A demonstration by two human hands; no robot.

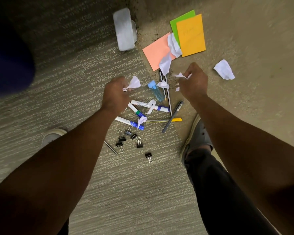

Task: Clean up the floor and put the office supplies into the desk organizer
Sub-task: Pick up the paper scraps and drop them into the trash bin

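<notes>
- Two bare forearms are stretched forward and down from the near edge, and a dark trouser leg with a grey shoe (pixel 199 138) is seen beneath the right forearm.
- Nearer than both hands, black binder clips (pixel 129 139) are scattered on the carpet (pixel 126 192), with one stray clip (pixel 148 156) lying nearest of all.
- Just below the left hand, white-and-blue markers (pixel 134 116) are heaped together, with scraps of white paper draped over them.
- Between the hands and slightly nearer, a grey pen (pixel 172 117) is crossed over a yellow pen (pixel 166 120).
- The left hand (pixel 116 94) is curled round a crumpled white paper scrap (pixel 134 83), which sticks out from its fingers.
- The right hand (pixel 193 80) is pinched on a smaller paper scrap (pixel 182 75), held at its fingertips.
- Between the two hands, a clear blue tube (pixel 155 90) and two pencils (pixel 166 92) are laid on the floor.
- Right of the right hand, a crumpled paper ball (pixel 224 69) is left apart.
- Beyond the right hand, pink (pixel 155 51), green (pixel 178 22) and orange sheets (pixel 191 35) are overlapped, with crumpled white paper lying over them.
- Farthest off, beyond the left hand, a pale grey oblong container (pixel 124 29) is set on the floor; whether it is the desk organizer cannot be told.
</notes>
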